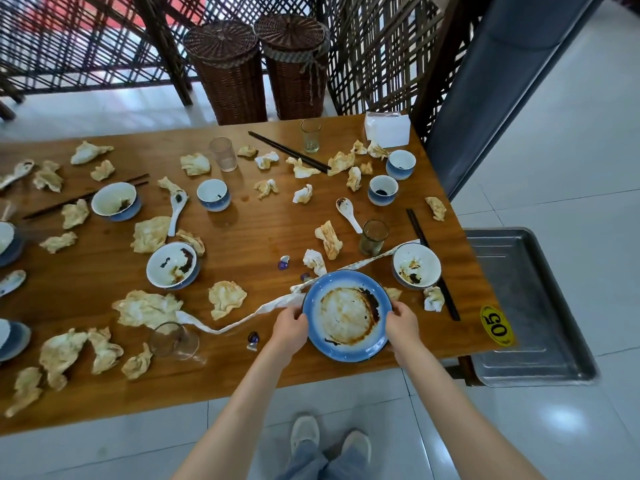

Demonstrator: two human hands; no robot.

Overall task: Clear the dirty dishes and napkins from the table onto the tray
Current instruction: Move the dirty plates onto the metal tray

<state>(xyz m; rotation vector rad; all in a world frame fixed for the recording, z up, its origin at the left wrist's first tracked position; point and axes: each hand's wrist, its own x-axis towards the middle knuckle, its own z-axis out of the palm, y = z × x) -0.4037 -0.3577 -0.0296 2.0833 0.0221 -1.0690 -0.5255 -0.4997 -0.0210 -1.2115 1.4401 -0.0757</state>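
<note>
Head view: left hand [290, 326] and right hand [403, 320] curl their fingers round the sauce-stained blue-rimmed round plate [347, 316] on the wooden counter [242, 244].

One head-worn camera looks steeply down and forward from close above the near edge of the worktop [242, 244], the far edge toward the frame's top.

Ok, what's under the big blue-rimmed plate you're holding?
A long twisted white napkin strip runs in beneath the blue-rimmed plate from its left and upper rim. Both hands grip the rim. Whatever else lies underneath is covered.
</note>
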